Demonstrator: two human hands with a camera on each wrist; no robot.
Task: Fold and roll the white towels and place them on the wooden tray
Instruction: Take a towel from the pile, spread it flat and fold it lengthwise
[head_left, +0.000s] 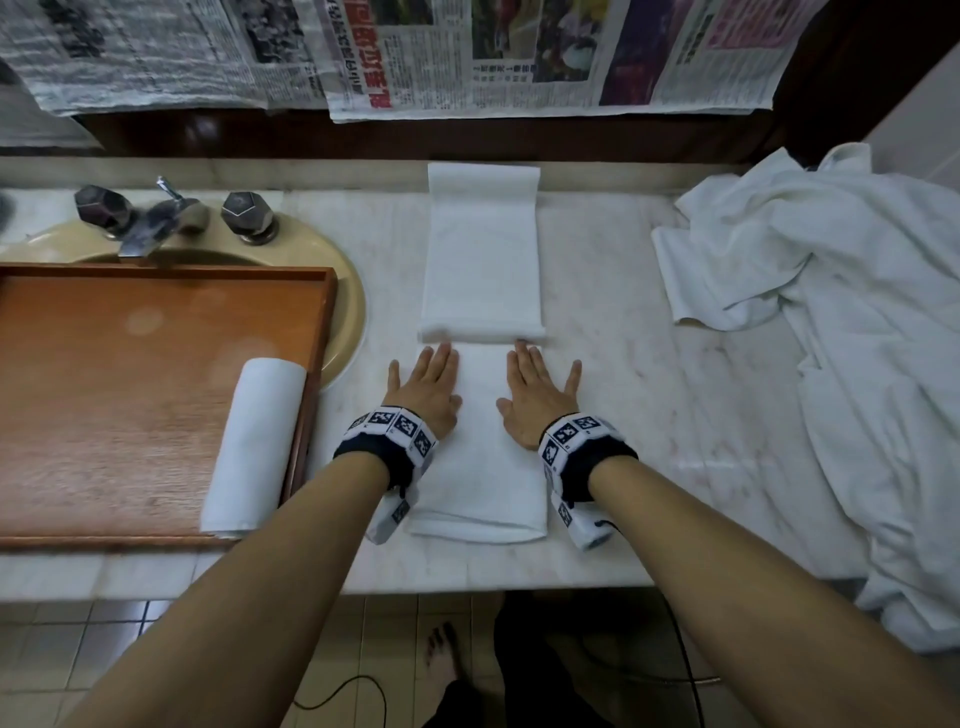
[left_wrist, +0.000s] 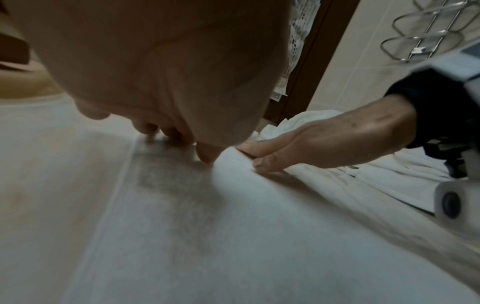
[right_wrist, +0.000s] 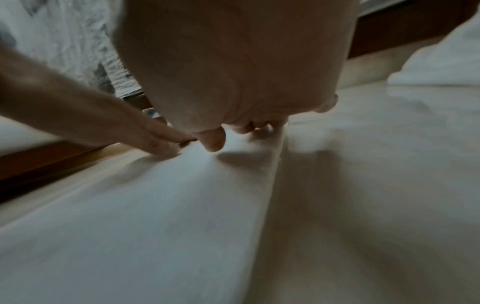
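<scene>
1. Stretching across the room is a pale marble surface (head_left: 597, 364), with a beige sink (head_left: 343, 291) and a metal faucet (head_left: 150, 218) sitting at its left end and floor tiles showing below its near edge.
2. Hanging along the dark wood wall behind are sheets of newspaper (head_left: 467, 52); their print is in Chinese characters, too small and blurred to be read.
3. Lying lengthwise in the middle of the surface is a folded white towel (head_left: 483, 260), its far end climbing the backsplash and a cross fold sitting just beyond the fingertips.
4. Pressing flat on the near part of that towel are the left hand (head_left: 426, 389) and the right hand (head_left: 537, 395), fingers straight and spread; neither grip is pinching anything.
5. Resting partly over the sink is the wooden tray (head_left: 130, 405), with one rolled towel (head_left: 254, 447) lying along its right rim.
6. Sprawling at the right end of the surface is a heap of white towels (head_left: 831, 322), hanging over the near edge.
7. Showing only in the left wrist view is a wire rack (left_wrist: 428, 30) fixed to a tiled wall, plus the right hand (left_wrist: 324, 144) touching the towel's raised fold.
8. Showing in the right wrist view is the left hand (right_wrist: 124, 123) with fingertips on the towel.
</scene>
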